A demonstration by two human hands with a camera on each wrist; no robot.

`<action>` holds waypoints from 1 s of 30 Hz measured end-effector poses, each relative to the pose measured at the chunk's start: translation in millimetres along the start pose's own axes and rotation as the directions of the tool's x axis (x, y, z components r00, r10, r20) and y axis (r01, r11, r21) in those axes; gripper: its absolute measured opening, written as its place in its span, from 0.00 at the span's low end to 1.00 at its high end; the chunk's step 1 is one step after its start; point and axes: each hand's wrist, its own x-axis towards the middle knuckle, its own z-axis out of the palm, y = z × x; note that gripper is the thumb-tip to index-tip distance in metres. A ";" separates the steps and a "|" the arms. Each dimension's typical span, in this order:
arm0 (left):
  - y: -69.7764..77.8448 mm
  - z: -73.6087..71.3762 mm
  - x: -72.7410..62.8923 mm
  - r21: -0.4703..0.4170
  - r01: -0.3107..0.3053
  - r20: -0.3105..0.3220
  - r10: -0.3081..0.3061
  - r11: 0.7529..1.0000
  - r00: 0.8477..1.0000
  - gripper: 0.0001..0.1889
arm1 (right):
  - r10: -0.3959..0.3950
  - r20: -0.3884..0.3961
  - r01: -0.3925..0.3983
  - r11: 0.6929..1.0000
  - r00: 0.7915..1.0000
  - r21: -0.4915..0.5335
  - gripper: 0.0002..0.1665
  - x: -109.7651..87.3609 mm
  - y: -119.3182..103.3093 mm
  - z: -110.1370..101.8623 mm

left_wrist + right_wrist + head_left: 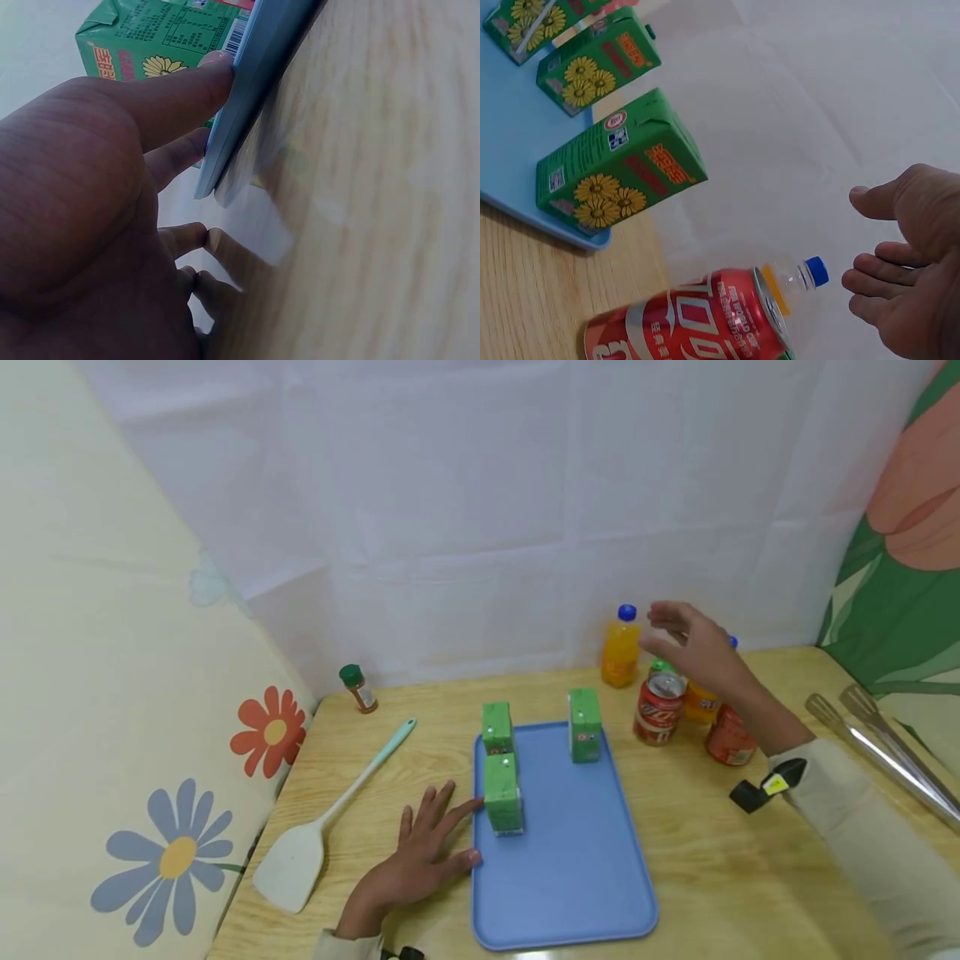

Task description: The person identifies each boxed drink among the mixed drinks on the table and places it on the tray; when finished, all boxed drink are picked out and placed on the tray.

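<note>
A blue tray (562, 877) lies on the wooden table with three green drink cartons standing on it: two along its left side (502, 797) and one at the far right corner (585, 727). My left hand (412, 864) is spread beside the tray, its thumb and index finger touching the left rim. Up over the drinks at the right, my right hand (701, 652) is raised with relaxed fingers and holds nothing. Nearest to it are an orange drink bottle (620, 652) with a blue cap and a red soda can (660, 710). A second orange bottle (702, 703) is partly hidden by that hand.
Another red can (729, 742) stands beneath the right forearm. Something green (662, 667) shows behind the front can. Metal tongs (892, 756) lie at the far right. On the left are a white spatula (296, 860) and a small green-capped jar (358, 689). White cloth (450, 527) hangs behind.
</note>
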 end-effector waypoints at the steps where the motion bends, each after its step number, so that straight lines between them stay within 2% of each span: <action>1: 0.2 -0.1 -0.2 0.002 -0.005 -0.005 0.005 1.000 1.000 0.34 | 0.014 0.008 -0.013 0.999 1.000 -0.050 0.49 2.1 1.4 -2.4; 4: 0.6 -0.1 -0.1 -0.002 -0.038 -0.028 0.038 0.999 0.999 0.33 | 0.054 0.047 -0.043 0.979 0.997 -0.199 0.48 7.7 2.9 -7.6; 9: 2.9 -2.0 0.2 -0.018 -0.068 -0.066 0.067 0.998 0.996 0.33 | 0.128 0.123 -0.066 0.908 0.984 -0.414 0.44 21.5 5.9 -9.5; 14: 1.4 -3.7 -1.1 -0.010 -0.031 -0.048 0.030 0.999 0.998 0.33 | 0.230 0.199 -0.092 0.843 0.953 -0.530 0.45 36.8 14.4 -4.4; 19: -2.0 -4.7 -2.9 0.006 0.006 -0.027 -0.005 1.000 1.000 0.34 | 0.281 0.266 -0.060 0.784 0.922 -0.618 0.41 54.4 14.6 -1.5; 24: -4.3 -3.1 -3.4 0.011 0.006 -0.012 -0.006 1.000 1.000 0.34 | 0.376 0.303 -0.076 0.727 0.876 -0.683 0.41 65.6 8.8 -2.3; 27: -5.4 -1.8 -4.0 0.009 0.014 -0.006 -0.014 1.000 1.000 0.34 | 0.413 0.313 -0.087 0.711 0.855 -0.698 0.42 68.1 6.8 -2.2; 30: -5.1 -1.3 -4.6 0.003 0.007 -0.016 -0.007 1.000 1.000 0.34 | 0.410 0.308 -0.090 0.711 0.859 -0.697 0.42 68.5 5.9 -2.4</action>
